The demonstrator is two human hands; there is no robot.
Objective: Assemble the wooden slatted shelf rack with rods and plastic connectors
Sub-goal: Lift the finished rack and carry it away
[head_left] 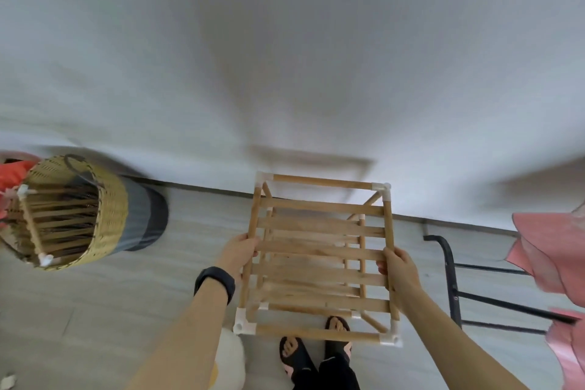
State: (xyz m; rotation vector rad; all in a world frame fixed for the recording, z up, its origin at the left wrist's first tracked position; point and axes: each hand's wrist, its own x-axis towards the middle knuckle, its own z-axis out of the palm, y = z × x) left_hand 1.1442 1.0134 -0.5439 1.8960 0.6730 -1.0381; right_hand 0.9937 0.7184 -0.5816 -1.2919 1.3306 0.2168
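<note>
Curled fingers of the left hand point(239, 252) clasped the left side rod point(253, 218) of the wooden slatted shelf rack point(319, 250), and the right hand point(395, 269) wrapped round the right side rod point(388, 222). The rack sat between them near the wall, white plastic connectors point(242, 323) at its corners. A wicker basket point(107, 222) holding more slatted parts stood well to its left, a black metal frame point(449, 279) and pink cloth point(547, 247) to its right.

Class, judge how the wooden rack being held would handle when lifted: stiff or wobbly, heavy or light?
Probably light: the rack is thin wood with open gaps. Possibly a little wobbly, since plastic connectors join its corners. Unlikely to roll, being boxy.
</note>
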